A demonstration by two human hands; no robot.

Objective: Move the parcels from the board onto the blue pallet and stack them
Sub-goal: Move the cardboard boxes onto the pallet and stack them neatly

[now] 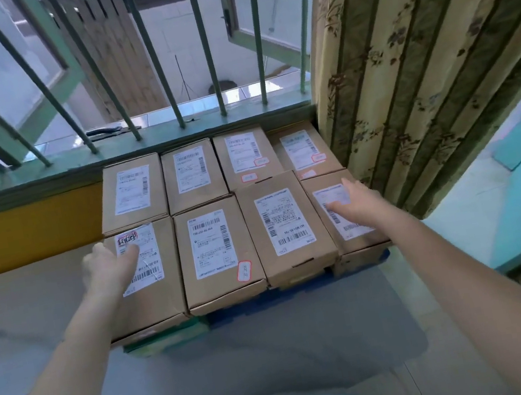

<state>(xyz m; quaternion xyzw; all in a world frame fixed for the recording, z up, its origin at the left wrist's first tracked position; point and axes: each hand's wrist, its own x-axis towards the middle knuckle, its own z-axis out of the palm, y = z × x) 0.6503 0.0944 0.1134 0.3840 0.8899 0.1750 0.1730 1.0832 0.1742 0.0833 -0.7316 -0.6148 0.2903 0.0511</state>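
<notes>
Both hands lie spread and flat, left hand (110,267) and right hand (358,203), on the front-row end parcels (220,252) nearest the window sill (173,139), long axes pointing sillward.

A blue pallet (302,288), mostly hidden, carries 8 brown parcels (218,252) packed in 2 rows.

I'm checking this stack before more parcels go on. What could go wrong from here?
1. The front-right parcel overhangs the blue pallet; it might tip off.
2. The front middle-right parcel sits skewed, so the next layer may rest unevenly.
3. The left hand and right hand lie flat on top, so a push could shift boxes.
</notes>
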